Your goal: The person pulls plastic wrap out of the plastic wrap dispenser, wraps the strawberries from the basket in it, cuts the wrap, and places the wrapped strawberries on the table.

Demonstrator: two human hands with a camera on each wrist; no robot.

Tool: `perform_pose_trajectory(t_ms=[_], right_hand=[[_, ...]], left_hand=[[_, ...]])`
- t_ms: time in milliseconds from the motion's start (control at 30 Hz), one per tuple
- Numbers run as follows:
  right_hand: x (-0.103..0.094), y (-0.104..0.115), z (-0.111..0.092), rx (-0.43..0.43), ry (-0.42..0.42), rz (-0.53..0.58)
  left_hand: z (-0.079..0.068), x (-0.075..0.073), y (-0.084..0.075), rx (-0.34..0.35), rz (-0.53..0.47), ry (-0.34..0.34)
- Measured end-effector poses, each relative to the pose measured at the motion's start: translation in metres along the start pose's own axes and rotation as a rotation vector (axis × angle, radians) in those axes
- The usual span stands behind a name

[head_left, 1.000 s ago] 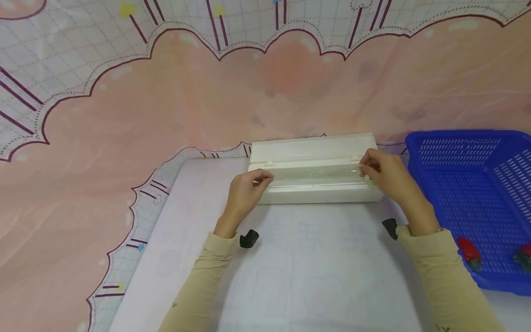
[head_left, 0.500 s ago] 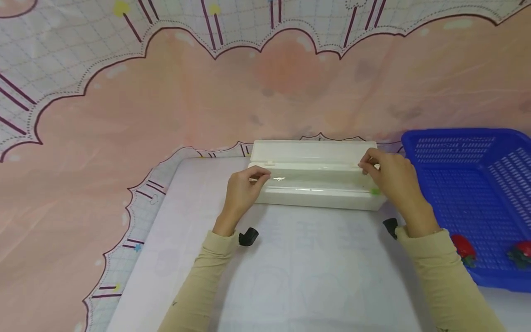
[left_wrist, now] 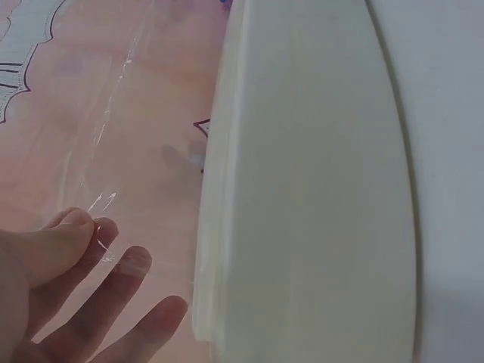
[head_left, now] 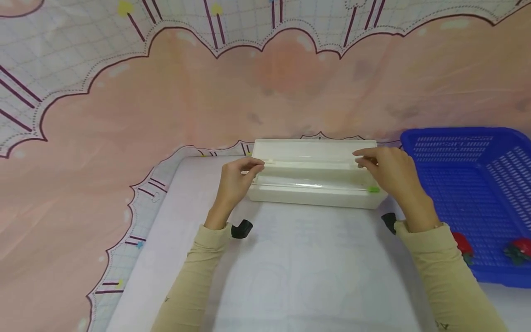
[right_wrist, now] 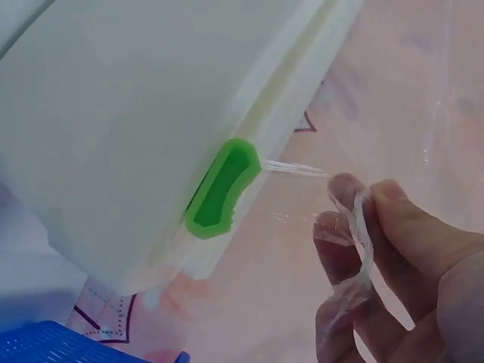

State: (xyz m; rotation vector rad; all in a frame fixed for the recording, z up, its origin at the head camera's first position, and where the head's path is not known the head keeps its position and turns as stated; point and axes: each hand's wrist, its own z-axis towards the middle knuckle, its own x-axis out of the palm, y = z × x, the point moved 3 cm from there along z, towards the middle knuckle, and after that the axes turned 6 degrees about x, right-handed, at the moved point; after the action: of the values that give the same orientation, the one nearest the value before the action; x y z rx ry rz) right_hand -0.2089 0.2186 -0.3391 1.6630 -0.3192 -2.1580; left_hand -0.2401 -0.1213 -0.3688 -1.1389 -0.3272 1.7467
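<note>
Head view: reaches forward in beige sleeves (head_left: 441, 272) over the white worktop (head_left: 327, 272), and holds the left hand (head_left: 235, 183) and the right hand (head_left: 396, 182) well apart, with fingertips facing each other. With the left hand, pinches clear film (right_wrist: 364, 242) between thumb and forefinger, leaving the other fingers loosely bent and apart. With the right hand, pinches a bunched part of the same film between thumb and forefinger, with the other fingers curved and film clinging to them. Stretches the film between both hands, roughly parallel to the white box (head_left: 315, 198). As for this box: lies near the far edge of the worktop, long axis from left to right, right end slightly nearer, with the lid (head_left: 311, 149) raised at the far side. Carries a green slider (head_left: 374, 189) toward the right end. Farther right, beside the right sleeve: a blue basket (head_left: 464, 133) with red strawberries (head_left: 523, 246) inside.
</note>
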Motion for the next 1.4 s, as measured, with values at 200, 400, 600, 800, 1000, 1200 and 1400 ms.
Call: perform_pose_trajectory(t_ms=[200,400,600,800,1000,1200,1400], right_hand=[[-0.001,0.001,0.001,0.006,-0.058,0.044],[-0.008,0.003,0.000,0.000,-0.080,0.146],[-0.016,0.002,0.000,-0.022,-0.078,0.160],[-0.021,0.003,0.003,-0.030,-0.112,0.150],[-0.027,0.003,0.003,-0.053,-0.135,0.150],[-0.035,0.006,-0.001,-0.052,-0.122,0.167],[-0.044,0.009,-0.004,-0.057,-0.138,0.174]], left_hand=[[0.007,-0.002,-0.003,-0.015,-0.015,-0.002],[0.014,-0.005,-0.006,-0.013,-0.029,-0.023],[0.021,-0.007,-0.008,-0.014,-0.041,-0.022],[0.025,-0.011,-0.010,-0.007,-0.089,-0.029],[0.028,-0.013,-0.015,0.000,-0.143,-0.045],[0.031,-0.017,-0.021,0.027,-0.151,-0.059],[0.035,-0.021,-0.027,0.047,-0.152,-0.077]])
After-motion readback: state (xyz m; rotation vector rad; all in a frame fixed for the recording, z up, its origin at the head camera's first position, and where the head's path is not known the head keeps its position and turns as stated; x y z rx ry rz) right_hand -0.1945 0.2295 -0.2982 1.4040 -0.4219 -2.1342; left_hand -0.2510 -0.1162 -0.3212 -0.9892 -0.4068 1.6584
